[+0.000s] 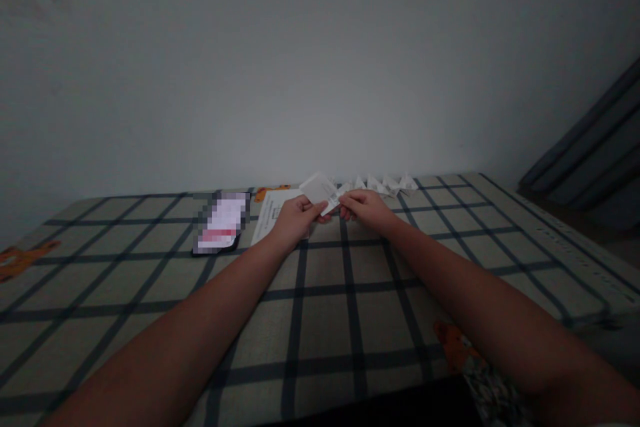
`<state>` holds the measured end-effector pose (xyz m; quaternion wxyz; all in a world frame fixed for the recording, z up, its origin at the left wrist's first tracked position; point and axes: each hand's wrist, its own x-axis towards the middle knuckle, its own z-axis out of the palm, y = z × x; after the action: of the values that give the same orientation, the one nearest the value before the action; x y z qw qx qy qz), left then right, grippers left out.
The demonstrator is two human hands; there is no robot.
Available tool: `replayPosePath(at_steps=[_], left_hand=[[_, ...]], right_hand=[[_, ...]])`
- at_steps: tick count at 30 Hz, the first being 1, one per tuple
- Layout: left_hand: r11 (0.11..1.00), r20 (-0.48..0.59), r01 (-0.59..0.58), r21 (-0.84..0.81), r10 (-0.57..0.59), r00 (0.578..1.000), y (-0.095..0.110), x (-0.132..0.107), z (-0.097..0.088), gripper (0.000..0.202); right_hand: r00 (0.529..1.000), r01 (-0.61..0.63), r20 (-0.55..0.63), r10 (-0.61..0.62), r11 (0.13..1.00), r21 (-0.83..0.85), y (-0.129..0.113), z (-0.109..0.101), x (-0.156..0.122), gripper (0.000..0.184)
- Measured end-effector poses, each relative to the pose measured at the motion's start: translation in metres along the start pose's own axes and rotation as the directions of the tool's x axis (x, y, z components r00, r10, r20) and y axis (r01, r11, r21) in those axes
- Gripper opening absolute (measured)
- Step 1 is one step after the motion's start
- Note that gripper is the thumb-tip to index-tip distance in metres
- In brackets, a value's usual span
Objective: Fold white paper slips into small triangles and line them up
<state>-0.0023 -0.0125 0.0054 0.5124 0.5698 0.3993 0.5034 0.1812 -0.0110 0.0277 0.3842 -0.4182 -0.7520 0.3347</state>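
Observation:
Between my two hands is a folded piece of white paper (319, 187), tilted up off the cloth. My left hand (296, 217) pinches its lower left side with the thumb on top. The fingers of my right hand (364, 205) are closed on its right corner. Under and left of my left hand lies a flat printed sheet (267, 213). Just beyond my right hand, several folded white paper shapes (391, 185) with pointed tops stand in a row near the wall. Their exact form is too small to tell.
A phone (223, 221) with a blurred lit screen lies left of the printed sheet. The checked cloth (325, 310) covers the surface up to a plain wall (320, 67). A dark striped curtain (590, 127) hangs at the right, past the surface's edge.

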Motion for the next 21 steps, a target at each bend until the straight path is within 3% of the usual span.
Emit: replayPosePath(at_steps=[7,13,17,21], left_hand=[[1.0,0.126,0.027,-0.016,-0.025,0.992,-0.001,-0.001,-0.001,0.028],[0.994,0.168,0.058,-0.09,-0.042,0.985,-0.006,0.0,-0.002,0.028],[0.983,0.137,0.012,-0.186,0.014,0.99,-0.006,0.002,0.001,0.03],[0.989,0.094,-0.004,-0.147,0.018,0.995,-0.006,0.002,-0.001,0.03]], right_hand=[[0.999,-0.038,0.038,0.032,0.987,0.153,0.012,0.001,0.003,0.032],[0.998,0.002,0.064,-0.001,1.0,-0.011,0.009,0.001,0.0,0.035],[0.997,0.018,0.074,-0.015,0.999,-0.038,0.007,0.001,-0.001,0.034],[0.994,-0.037,0.108,0.035,0.999,0.014,0.009,0.003,-0.001,0.033]])
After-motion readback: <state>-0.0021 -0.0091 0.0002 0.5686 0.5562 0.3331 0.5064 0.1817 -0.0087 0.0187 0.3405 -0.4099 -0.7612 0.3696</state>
